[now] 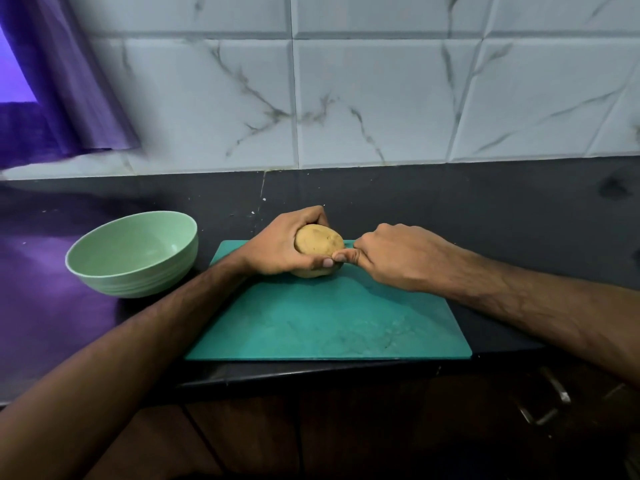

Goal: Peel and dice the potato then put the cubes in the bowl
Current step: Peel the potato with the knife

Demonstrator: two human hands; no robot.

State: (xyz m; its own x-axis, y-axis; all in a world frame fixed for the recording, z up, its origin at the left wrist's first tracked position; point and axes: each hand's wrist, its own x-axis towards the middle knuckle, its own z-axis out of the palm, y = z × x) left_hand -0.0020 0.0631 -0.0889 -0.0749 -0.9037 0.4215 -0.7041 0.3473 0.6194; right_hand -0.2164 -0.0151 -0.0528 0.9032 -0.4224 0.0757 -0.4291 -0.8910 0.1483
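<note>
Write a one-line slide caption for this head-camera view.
Left hand grips an unpeeled potato over the teal cutting board, right hand alongside.

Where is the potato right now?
In the head view the potato sits mid-frame at the far edge of the green cutting board, gripped by the left hand, with the bowl to its left.

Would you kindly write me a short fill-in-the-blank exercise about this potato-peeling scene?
1. The left hand grips the ____.
2. The potato is held over a teal cutting ____.
3. The bowl stands to the ____ of the cutting board.
4. The inside of the bowl holds ____ potato cubes.

Missing words: potato; board; left; no
</note>
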